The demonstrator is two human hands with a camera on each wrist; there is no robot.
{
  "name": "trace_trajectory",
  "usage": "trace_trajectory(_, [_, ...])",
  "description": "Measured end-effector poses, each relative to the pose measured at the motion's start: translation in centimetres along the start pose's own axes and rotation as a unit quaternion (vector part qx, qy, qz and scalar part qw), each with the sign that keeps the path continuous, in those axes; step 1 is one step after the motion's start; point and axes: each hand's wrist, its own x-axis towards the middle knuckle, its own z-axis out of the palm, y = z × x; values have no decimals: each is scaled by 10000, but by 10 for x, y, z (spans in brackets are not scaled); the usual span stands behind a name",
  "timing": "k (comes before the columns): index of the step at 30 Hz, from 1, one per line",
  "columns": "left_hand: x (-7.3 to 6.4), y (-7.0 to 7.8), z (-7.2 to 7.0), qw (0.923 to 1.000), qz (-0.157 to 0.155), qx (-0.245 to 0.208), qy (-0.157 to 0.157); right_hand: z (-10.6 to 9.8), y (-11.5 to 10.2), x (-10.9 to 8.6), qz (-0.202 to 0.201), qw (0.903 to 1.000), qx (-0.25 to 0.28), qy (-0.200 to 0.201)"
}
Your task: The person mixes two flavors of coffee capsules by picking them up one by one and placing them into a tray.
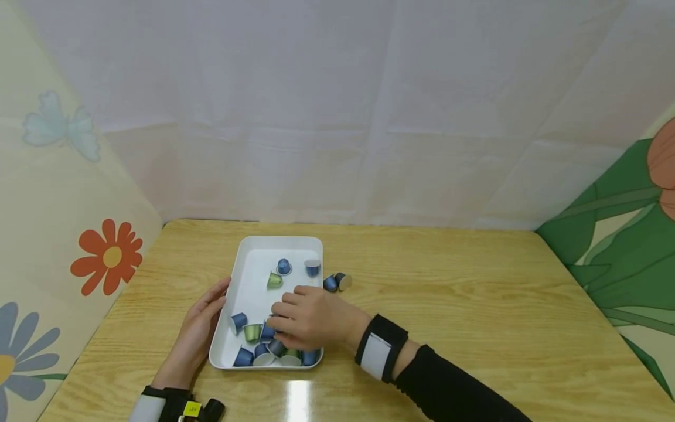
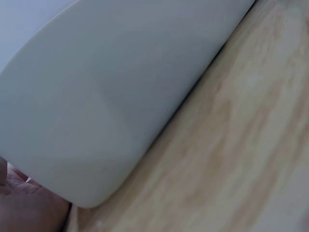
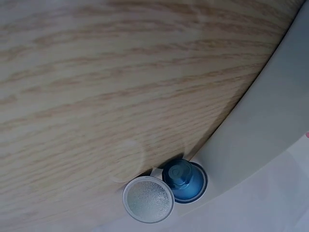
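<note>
A white rectangular tray (image 1: 250,281) holds blue, green and dark coffee capsules. Near its far end lie a green capsule (image 1: 275,281) and two blue ones, one of them (image 1: 312,268) by the right wall. Several more crowd the near end, among them a green capsule (image 1: 252,333). My left hand (image 1: 196,328) rests against the tray's left side, fingers extended along it. Over the right half of the tray, my right hand (image 1: 311,316) reaches down among the near capsules with bent fingers. Its fingertips are partly hidden, so whether they pinch a capsule cannot be seen.
Outside the tray's right wall, a blue capsule (image 3: 186,180) and a dark one with a pale lid (image 3: 148,199) lie touching on the wooden table (image 1: 474,305). A white cloth (image 1: 369,117) hangs behind the table, with printed panels on both sides.
</note>
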Motion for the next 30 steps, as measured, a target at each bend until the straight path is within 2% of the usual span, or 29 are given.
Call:
trace_trajectory(5, [0, 0, -1, 10000, 7, 4, 12, 0, 0, 2, -136, 9990, 280, -323])
trace_trajectory(11, [0, 0, 0, 10000, 3, -14, 19, 0, -2, 4, -92, 9969, 475, -618])
trace_trajectory(16, [1, 0, 1, 10000, 4, -51, 32, 4, -3, 3, -105, 9969, 557, -552])
trace_trajectory(22, [1, -2, 1, 10000, 51, -84, -7, 4, -1, 5, -133, 9978, 384, -522])
trace_trajectory(25, [1, -2, 1, 10000, 48, -65, -27, 4, -1, 6, -26, 9980, 195, -595])
trace_trajectory(30, [1, -1, 1, 10000, 54, 44, 29, 5, -3, 9, 556, 9950, -111, -823])
